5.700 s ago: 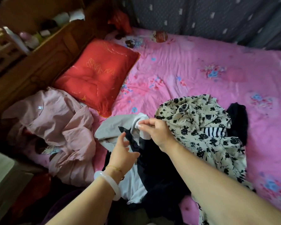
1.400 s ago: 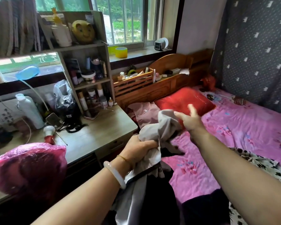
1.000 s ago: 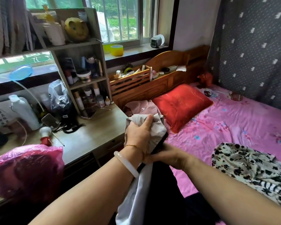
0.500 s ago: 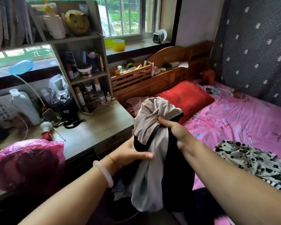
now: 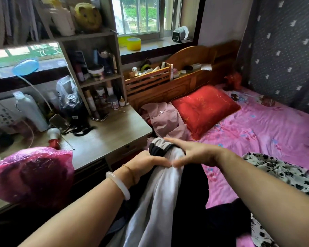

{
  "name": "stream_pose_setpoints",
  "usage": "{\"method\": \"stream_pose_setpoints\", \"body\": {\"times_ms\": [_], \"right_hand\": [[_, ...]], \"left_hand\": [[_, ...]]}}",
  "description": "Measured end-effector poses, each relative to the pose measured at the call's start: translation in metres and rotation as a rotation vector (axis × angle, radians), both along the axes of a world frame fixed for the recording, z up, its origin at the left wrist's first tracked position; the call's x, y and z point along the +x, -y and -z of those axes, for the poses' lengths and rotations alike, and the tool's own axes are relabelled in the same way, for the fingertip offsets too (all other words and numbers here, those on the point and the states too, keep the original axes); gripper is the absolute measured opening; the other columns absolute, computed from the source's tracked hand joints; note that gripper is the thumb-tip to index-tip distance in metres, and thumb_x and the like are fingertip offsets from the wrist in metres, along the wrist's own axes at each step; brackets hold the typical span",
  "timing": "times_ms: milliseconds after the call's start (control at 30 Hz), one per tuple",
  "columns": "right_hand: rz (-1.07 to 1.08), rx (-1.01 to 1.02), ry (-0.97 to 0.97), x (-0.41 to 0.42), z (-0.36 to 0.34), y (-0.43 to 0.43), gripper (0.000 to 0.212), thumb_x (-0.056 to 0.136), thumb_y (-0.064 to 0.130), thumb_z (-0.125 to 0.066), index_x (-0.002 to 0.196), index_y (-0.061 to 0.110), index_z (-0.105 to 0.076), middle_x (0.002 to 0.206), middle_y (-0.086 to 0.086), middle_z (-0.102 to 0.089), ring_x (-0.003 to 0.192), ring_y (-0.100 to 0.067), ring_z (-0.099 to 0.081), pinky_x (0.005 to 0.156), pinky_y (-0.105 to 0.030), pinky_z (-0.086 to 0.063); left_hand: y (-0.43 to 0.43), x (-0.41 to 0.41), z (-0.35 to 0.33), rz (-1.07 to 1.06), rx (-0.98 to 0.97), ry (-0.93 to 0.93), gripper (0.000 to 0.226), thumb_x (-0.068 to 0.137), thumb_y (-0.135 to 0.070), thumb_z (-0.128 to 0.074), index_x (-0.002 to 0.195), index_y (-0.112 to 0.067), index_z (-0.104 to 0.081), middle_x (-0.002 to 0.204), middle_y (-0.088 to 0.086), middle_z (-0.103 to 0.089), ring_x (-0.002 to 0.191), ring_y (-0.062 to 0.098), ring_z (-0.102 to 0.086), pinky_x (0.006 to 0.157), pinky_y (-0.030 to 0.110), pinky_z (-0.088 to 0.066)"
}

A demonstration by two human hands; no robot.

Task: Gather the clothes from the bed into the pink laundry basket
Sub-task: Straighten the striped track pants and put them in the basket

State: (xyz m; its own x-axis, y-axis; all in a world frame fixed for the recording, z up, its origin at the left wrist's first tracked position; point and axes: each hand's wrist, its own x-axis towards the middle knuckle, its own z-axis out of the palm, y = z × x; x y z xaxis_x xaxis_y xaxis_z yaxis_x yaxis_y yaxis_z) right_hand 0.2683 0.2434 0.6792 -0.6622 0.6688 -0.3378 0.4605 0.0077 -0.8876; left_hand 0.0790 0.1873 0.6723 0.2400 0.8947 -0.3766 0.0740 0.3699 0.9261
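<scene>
Left hand [image 5: 146,162]: lower centre of the frame, fingers curled round the top of the grey-and-black bundle of clothes [image 5: 161,189]; a pale bangle [image 5: 118,184] sat on the wrist.
Right hand [image 5: 193,154]: just right of the left one, fingers fairly straight and spread, laid over the top of the same bundle; thumb tip met the left hand's fingertips.
Bundle: held up at centre frame, the grey and black cloth hanging down toward the bottom edge.
Floral garment [image 5: 282,177]: cream with black print, lay on the bed [image 5: 257,132] at the right edge, beside the right forearm.
Pink shirt [image 5: 165,120]: crumpled at centre frame, against the headboard and touching the red pillow [image 5: 203,109].
Pillow: on the pink sheet, upper centre-right.
Pink laundry basket: I could not tell where it was; none showed plainly.
Pink plastic bag [image 5: 32,173]: lower left, on the table [image 5: 105,136].
Table: left half of the frame, carrying a white bottle [image 5: 30,111] and a shelf of cosmetics [image 5: 96,75].
Window sill: top centre, with a yellow tape roll [image 5: 133,44].
</scene>
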Motion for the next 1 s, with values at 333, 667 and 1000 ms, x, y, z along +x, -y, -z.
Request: {"method": "stream_pose_setpoints", "body": {"times_ms": [333,667,1000], "right_hand": [[0.206,-0.117,-0.159,-0.014,0.011,0.016,0.047,0.06,-0.01,-0.076,0.101,0.013,-0.067,0.092,-0.008,-0.073,0.083,-0.017,-0.068,0.074,-0.029,-0.055],[0.679,0.219,-0.149,-0.002,-0.016,-0.008,0.048,0.05,-0.003,-0.084,0.092,0.014,-0.068,0.086,-0.006,-0.073,0.073,-0.016,-0.066,0.072,-0.033,-0.056],[0.731,-0.066,-0.508,-0.042,-0.043,-0.008,0.064,0.035,0.021,-0.085,0.095,0.003,-0.072,0.095,-0.014,-0.075,0.094,-0.034,-0.07,0.089,-0.045,-0.056]], "left_hand": [[-0.018,0.002,0.008,-0.098,0.143,0.055,0.046,0.059,-0.023,-0.083,0.1,-0.004,-0.072,0.1,0.014,-0.074,0.088,0.023,-0.069,0.079,0.032,-0.057],[-0.013,-0.02,0.057,0.202,0.24,-0.61,0.159,0.034,-0.067,-0.084,0.149,-0.03,0.019,0.161,-0.004,-0.004,0.149,0.019,-0.002,0.12,0.046,0.003],[-0.016,0.002,0.061,-0.081,0.423,-0.874,0.139,0.039,-0.069,-0.08,0.152,-0.024,-0.012,0.157,0.005,-0.015,0.146,0.024,-0.005,0.119,0.049,0.004]]}}
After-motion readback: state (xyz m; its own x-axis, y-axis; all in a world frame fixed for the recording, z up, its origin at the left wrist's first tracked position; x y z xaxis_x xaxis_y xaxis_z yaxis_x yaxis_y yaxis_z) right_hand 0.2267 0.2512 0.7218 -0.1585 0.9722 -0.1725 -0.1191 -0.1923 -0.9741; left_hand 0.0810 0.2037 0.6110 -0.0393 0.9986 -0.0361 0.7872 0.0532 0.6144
